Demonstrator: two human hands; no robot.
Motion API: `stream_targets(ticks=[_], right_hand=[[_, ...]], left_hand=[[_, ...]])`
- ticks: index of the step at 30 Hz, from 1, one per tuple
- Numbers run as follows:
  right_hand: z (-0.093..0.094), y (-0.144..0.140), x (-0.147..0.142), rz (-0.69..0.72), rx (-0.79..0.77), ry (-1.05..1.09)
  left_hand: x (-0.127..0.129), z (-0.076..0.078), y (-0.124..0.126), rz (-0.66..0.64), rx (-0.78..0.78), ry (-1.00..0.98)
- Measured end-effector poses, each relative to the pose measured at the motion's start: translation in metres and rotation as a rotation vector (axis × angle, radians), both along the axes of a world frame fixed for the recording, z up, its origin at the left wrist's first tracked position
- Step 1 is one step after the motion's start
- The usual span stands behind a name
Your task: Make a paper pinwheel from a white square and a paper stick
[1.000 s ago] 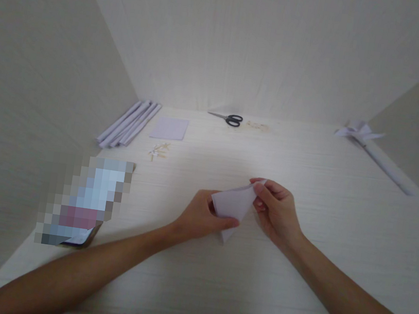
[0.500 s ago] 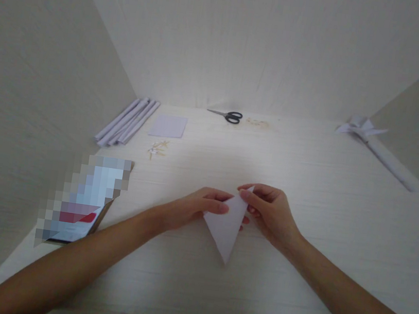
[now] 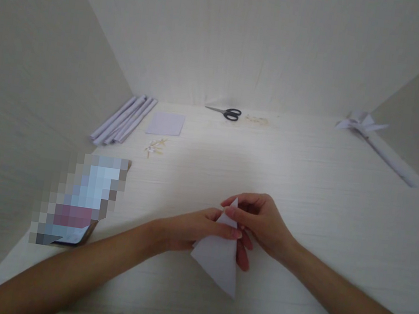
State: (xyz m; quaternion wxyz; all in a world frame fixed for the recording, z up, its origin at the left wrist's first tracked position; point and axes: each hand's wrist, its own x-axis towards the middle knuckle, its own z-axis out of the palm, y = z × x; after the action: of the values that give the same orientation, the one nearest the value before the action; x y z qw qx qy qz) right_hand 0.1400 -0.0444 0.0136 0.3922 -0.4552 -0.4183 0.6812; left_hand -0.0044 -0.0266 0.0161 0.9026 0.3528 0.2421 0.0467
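Note:
A white sheet of paper (image 3: 218,262), folded into a pointed triangle, is held between both hands near the front of the table. My left hand (image 3: 203,229) grips it across the middle, thumb on the face towards me and fingertips showing behind its right edge. With thumb and forefinger, my right hand (image 3: 259,218) pinches the paper's upper corner. One long point of the paper hangs down towards the table's front edge. The layers behind the front face are mostly hidden.
A phone (image 3: 86,202) leans at the left. Behind it lie rolled paper tubes (image 3: 123,119), a square paper stack (image 3: 165,124) and small pale sticks (image 3: 155,147). Scissors (image 3: 227,112) lie by the back wall, beside small pale bits (image 3: 257,120). A paper pinwheel on a tube (image 3: 385,153) lies at right.
Both hands have come lower and nearer with the paper, which has tilted. My left thumb has slid across the paper to its right edge, and my left fingers stick out farther behind it.

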Motion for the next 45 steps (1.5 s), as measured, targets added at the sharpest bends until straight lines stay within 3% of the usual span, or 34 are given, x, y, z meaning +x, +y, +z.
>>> stream_targets(ticks=[10,22,29,45], right_hand=[[0.0019,-0.0042,-0.0056,-0.292,-0.107,0.089],[0.0018,-0.0054,-0.0042,-0.279,0.049,-0.031],[0.0026,-0.0043,-0.0043,-0.254,0.005,0.091],[0.0029,-0.0045,-0.0042,-0.24,-0.046,0.158]], left_hand=[[0.0029,0.0015,-0.0019,0.071,0.001,0.079],[0.0045,0.0034,-0.0051,0.068,0.074,0.121],[0.0031,0.0002,-0.0038,0.044,0.077,0.112],[0.0021,0.0022,-0.0024,-0.013,0.083,0.12]])
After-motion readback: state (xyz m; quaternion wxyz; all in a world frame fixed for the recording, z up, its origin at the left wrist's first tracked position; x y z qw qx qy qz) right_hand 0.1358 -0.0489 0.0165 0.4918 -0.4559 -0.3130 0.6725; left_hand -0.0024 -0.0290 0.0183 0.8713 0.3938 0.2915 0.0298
